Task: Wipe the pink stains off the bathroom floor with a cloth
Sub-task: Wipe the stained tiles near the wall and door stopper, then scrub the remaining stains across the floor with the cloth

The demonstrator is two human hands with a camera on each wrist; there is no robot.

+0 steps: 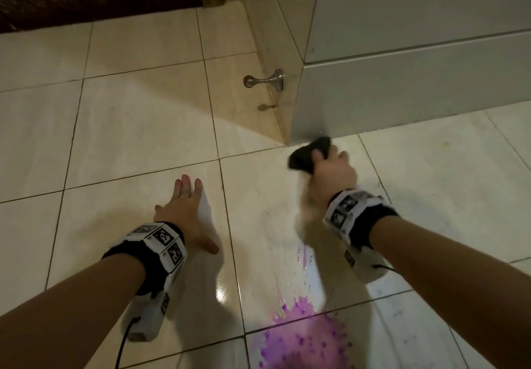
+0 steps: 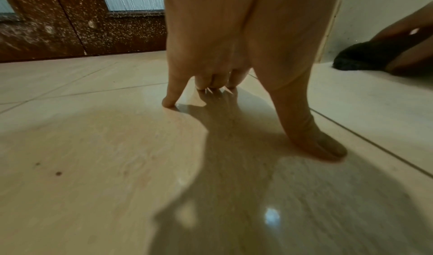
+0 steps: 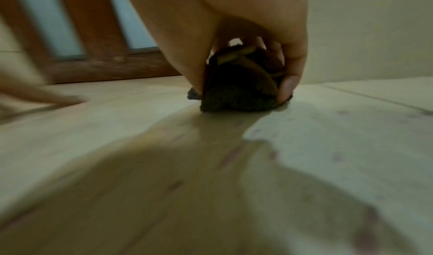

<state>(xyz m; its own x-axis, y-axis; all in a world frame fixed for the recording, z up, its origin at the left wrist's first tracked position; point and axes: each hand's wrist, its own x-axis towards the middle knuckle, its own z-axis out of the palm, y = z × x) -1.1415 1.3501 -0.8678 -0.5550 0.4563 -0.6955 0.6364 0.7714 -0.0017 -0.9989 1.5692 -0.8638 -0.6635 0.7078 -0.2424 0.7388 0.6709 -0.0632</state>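
Dark cloth (image 1: 309, 154) is bunched in the gripping right hand (image 1: 333, 172) at the wall foot, well beyond the pink stains (image 1: 301, 337). Left hand (image 1: 184, 210) props flat, fingers spread. The blurred floor (image 1: 143, 139) looks wet, so that palm could slip, or a sodden cloth smear pink wider.

Dark cloth (image 1: 307, 154), pink-purple stains (image 1: 301, 328) on cream floor (image 1: 138, 139), speckled brown door (image 2: 70, 27), black-and-white patterned wristbands (image 1: 161, 242).
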